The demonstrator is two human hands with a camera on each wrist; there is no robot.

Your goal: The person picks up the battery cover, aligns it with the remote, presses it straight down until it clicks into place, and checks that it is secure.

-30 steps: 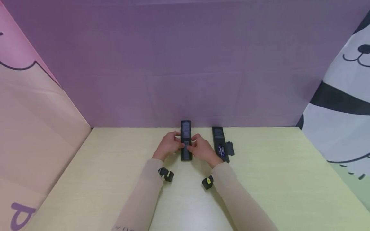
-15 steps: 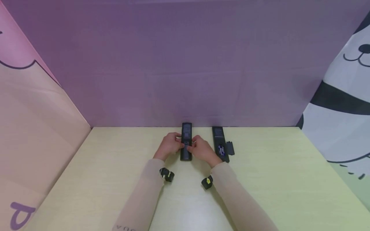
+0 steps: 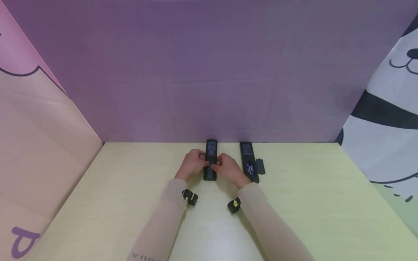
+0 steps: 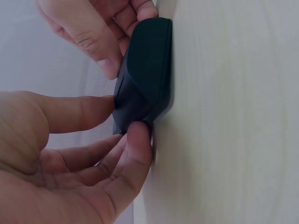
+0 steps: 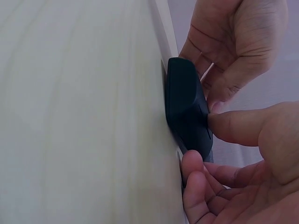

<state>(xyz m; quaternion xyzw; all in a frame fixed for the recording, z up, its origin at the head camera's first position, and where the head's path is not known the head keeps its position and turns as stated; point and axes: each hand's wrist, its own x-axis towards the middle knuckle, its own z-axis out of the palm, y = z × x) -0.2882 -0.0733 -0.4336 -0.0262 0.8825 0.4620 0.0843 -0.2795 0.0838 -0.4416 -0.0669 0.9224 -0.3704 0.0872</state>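
Note:
A black remote control (image 3: 211,148) lies back side up between both hands, its near end low over the table in the head view. From its left side my left hand (image 3: 192,163) grips it, thumb on the back and fingers at the edge. Opposite, my right hand (image 3: 229,169) holds the other edge, with its thumb also on the back. Both wrist views show the remote's end face (image 4: 152,58) close to the tabletop. To the right lies a second black remote (image 3: 247,154), its battery compartment uncovered and batteries (image 3: 250,169) showing. Next to it is a loose battery cover (image 3: 260,166).
The pale wooden table (image 3: 130,217) runs back to a purple backdrop (image 3: 209,72). Printed panels stand at the left (image 3: 39,145) and right (image 3: 385,145). The second remote sits close beside my right wrist.
The far end of the held remote has tipped down a little toward the table. My left forearm has shifted slightly right; both hands keep their hold.

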